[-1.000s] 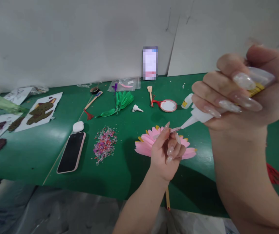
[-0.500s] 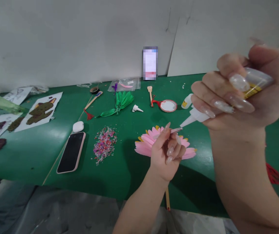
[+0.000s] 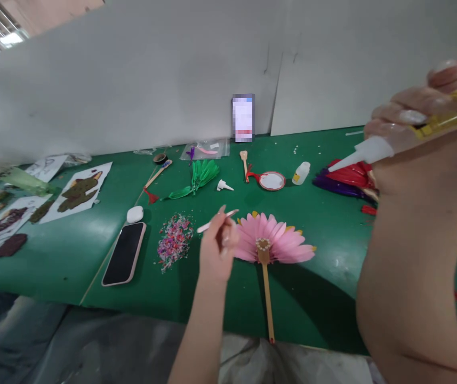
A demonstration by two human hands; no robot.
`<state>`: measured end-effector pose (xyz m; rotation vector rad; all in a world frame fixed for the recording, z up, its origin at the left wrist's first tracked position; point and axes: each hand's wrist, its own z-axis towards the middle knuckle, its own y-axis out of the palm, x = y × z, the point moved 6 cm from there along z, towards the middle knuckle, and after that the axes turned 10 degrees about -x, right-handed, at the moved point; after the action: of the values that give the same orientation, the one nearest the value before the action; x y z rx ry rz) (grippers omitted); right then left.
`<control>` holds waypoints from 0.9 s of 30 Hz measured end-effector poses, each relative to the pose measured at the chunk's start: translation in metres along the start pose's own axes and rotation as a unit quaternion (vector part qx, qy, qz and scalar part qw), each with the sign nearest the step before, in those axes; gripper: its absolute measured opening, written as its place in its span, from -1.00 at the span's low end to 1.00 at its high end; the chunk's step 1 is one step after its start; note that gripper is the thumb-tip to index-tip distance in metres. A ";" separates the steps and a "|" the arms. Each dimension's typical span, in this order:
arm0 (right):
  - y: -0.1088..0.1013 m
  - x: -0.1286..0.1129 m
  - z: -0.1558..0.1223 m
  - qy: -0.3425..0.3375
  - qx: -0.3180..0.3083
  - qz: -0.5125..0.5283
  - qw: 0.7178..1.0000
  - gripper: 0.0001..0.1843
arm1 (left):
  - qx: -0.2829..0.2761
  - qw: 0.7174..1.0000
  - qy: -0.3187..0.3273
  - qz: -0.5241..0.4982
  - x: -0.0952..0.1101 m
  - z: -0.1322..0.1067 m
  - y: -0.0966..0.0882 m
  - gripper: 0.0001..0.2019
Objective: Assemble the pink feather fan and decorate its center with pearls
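Note:
My left hand (image 3: 217,248) is closed in a pinch on a thin pale stick (image 3: 215,221), just left of a pink feather fan (image 3: 274,242) that lies flat on the green table (image 3: 196,288) with its wooden handle (image 3: 267,298) pointing toward me. My right hand (image 3: 420,114) is raised at the upper right, wrapped round a clear glue bottle (image 3: 408,133) whose white nozzle points left, well away from the stick. A heap of coloured confetti bits (image 3: 174,240) lies left of my left hand.
A phone (image 3: 125,259) and white earbud case (image 3: 135,214) lie at the left. Farther back are green feathers (image 3: 196,176), a white cap (image 3: 224,185), a small round mirror (image 3: 272,181), a small white bottle (image 3: 301,173), and red and purple feathers (image 3: 344,178). Paper sheets with dark shapes (image 3: 77,193) sit far left.
The glue nozzle has drawn away from the stick tip, up and to the right. My left hand moved left off the fan, uncovering its centre and handle. The view shifted.

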<state>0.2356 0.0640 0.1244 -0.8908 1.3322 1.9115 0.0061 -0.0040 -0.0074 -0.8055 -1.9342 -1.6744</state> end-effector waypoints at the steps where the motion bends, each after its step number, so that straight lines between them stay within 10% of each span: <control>1: -0.003 -0.003 0.000 -0.018 0.016 -0.003 1.000 -0.79 | 0.024 0.998 0.022 0.061 0.012 -0.001 -0.013 -0.87; 5: -0.013 -0.010 -0.001 -0.087 0.080 -0.008 0.993 -0.85 | 0.042 0.940 0.040 0.336 0.039 -0.013 -0.044 -0.73; 10: -0.024 -0.014 -0.003 -0.147 0.160 0.062 0.974 -0.86 | -0.018 0.836 -0.012 0.548 0.025 -0.031 -0.042 -0.69; 27: -0.022 -0.017 -0.006 -0.139 0.137 0.012 0.981 -0.83 | -0.040 0.659 0.084 0.746 0.010 -0.046 -0.022 -0.62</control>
<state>0.2637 0.0623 0.1252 -0.4557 1.3931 1.7399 -0.0178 -0.0504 -0.0086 -1.5331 -0.4569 -0.6428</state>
